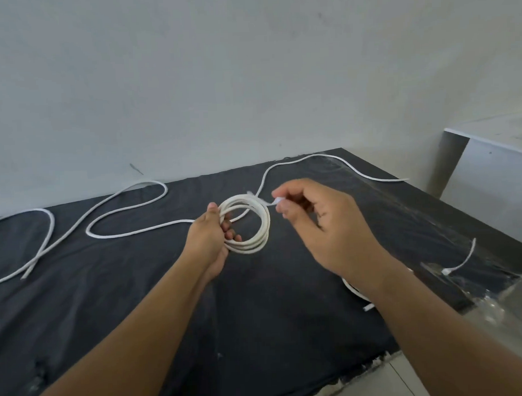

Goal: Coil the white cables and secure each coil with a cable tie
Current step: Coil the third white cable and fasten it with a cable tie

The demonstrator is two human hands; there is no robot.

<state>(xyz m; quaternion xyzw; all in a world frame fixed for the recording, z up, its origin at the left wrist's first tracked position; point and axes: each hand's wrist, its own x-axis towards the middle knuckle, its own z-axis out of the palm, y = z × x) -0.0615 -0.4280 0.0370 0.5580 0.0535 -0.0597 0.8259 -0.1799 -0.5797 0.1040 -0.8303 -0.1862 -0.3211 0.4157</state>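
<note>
While the left hand (209, 233) curls its fingers (229, 228) round the coil (266, 224) to keep its loops stacked over the cloth (138, 291), the right hand (322, 222) pinches a blurred white strip (277, 200), likely the tie, at the coil's upper right to bind it.

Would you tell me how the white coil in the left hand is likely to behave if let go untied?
It would probably spring open: the coil has its loops bunched only where the left hand grips them. It is likely floppy, since the uncoiled cable lies in soft bends on the black cloth. It looks light, held by fingers alone.
</note>
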